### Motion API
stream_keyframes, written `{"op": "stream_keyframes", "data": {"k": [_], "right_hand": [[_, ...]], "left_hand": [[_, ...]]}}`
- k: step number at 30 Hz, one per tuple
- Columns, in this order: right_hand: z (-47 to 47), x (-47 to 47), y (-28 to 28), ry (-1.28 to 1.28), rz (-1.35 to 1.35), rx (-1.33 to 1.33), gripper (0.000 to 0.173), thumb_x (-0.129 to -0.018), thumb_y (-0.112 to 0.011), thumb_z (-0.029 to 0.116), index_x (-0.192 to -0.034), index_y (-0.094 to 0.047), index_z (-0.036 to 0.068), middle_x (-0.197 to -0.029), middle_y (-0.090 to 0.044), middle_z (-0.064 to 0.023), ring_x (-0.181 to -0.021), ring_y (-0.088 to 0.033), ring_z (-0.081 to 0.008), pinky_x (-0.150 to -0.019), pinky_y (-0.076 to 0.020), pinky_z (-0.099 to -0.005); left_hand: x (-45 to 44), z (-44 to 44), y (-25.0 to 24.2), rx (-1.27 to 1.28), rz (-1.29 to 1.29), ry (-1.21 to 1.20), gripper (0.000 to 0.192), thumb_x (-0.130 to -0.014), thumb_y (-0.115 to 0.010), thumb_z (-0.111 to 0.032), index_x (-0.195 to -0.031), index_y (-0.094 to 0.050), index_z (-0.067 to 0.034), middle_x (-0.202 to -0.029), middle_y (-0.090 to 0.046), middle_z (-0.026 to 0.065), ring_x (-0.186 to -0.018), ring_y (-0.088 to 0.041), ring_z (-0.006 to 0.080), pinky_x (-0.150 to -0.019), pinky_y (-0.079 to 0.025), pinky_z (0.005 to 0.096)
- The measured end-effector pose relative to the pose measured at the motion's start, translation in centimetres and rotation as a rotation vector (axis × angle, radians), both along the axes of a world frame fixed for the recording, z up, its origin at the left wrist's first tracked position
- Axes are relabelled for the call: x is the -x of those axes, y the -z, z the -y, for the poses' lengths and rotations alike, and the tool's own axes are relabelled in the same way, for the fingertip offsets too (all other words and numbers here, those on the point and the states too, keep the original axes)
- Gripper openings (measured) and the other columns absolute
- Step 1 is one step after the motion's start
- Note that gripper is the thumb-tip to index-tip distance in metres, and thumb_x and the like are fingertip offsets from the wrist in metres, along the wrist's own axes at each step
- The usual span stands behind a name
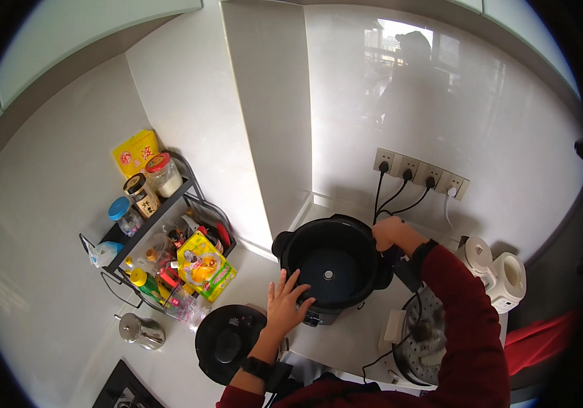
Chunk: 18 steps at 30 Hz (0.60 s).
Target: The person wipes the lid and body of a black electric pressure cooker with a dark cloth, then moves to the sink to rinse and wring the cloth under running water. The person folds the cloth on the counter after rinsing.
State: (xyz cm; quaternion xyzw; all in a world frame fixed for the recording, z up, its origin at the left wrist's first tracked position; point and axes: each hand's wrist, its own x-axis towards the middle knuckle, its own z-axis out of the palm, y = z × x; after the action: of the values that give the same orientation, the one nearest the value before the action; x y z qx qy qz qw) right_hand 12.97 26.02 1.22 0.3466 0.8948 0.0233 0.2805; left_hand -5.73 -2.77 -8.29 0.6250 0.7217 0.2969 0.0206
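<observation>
In front of me on the counter stands a black electric cooker (317, 308) without a lid. A small pale round piece (328, 275) shows in the middle of its dark floor. My left hand (287, 303) rests at the cooker's front left rim, fingers spread. At the right rear rim is my right hand (389, 233), its fingers curled downward. Something dark (394, 253) shows just below that hand; whether the hand grips it or the rim is hidden. A round black appliance top with a handle (227, 344) sits left of my left forearm.
A two-tier black rack (153, 217) holds jars, bottles and a yellow pouch (206, 268). Near it stands a metal pot (141, 330). Black cords run from wall sockets (419, 173) behind the cooker. To the right are a perforated metal steamer (421, 347) and white appliances (508, 280).
</observation>
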Motion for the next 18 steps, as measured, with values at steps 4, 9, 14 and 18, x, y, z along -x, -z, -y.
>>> {"op": "stream_keyframes", "data": {"k": [4,9,14,18], "right_hand": [[-1.5,-1.4,-3.9,0.090,-0.169,0.379,0.040,-0.067,-0.064,0.015,-0.103,-0.067,0.000,-0.091,-0.068,-0.0142,-0.078,-0.065,-0.0281,-0.071,-0.0530,-0.0384],[2.1,-3.5,-6.2,0.412,-0.713,0.998,0.044,-0.065,-0.065,-0.001,-0.109,-0.064,-0.002,-0.091,-0.067,-0.0064,-0.082,-0.062,-0.0151,-0.072,-0.0516,-0.0282],[10.2,-3.5,-7.6,0.424,-0.908,1.094,0.050,-0.068,-0.067,-0.002,-0.117,-0.060,0.002,-0.097,-0.065,-0.0040,-0.088,-0.060,-0.0137,-0.081,-0.0494,-0.0286],[17.3,-3.8,-7.2,0.294,-0.975,1.103,0.047,-0.071,-0.069,0.002,-0.117,-0.059,0.004,-0.101,-0.063,-0.0064,-0.093,-0.059,-0.0159,-0.084,-0.0474,-0.0298]], "left_hand": [[0.3,0.0,0.5,-0.003,0.019,0.017,0.039,-0.084,-0.065,-0.041,-0.118,-0.063,-0.022,-0.148,-0.036,0.0032,-0.142,-0.021,0.0325,-0.110,-0.018,0.0582],[0.5,0.6,-0.4,-0.098,0.141,0.029,0.045,-0.083,-0.067,-0.033,-0.124,-0.059,-0.017,-0.148,-0.034,0.0131,-0.139,-0.027,0.0352,-0.108,-0.025,0.0550],[5.7,6.7,-2.3,-0.281,0.343,-0.015,0.046,-0.081,-0.070,-0.019,-0.124,-0.057,-0.010,-0.140,-0.042,0.0208,-0.123,-0.046,0.0403,-0.099,-0.042,0.0420],[10.5,13.8,-1.2,-0.165,0.438,-0.299,0.033,-0.080,-0.071,-0.015,-0.110,-0.062,-0.003,-0.107,-0.063,0.0153,-0.095,-0.062,0.0315,-0.081,-0.051,0.0367]]}}
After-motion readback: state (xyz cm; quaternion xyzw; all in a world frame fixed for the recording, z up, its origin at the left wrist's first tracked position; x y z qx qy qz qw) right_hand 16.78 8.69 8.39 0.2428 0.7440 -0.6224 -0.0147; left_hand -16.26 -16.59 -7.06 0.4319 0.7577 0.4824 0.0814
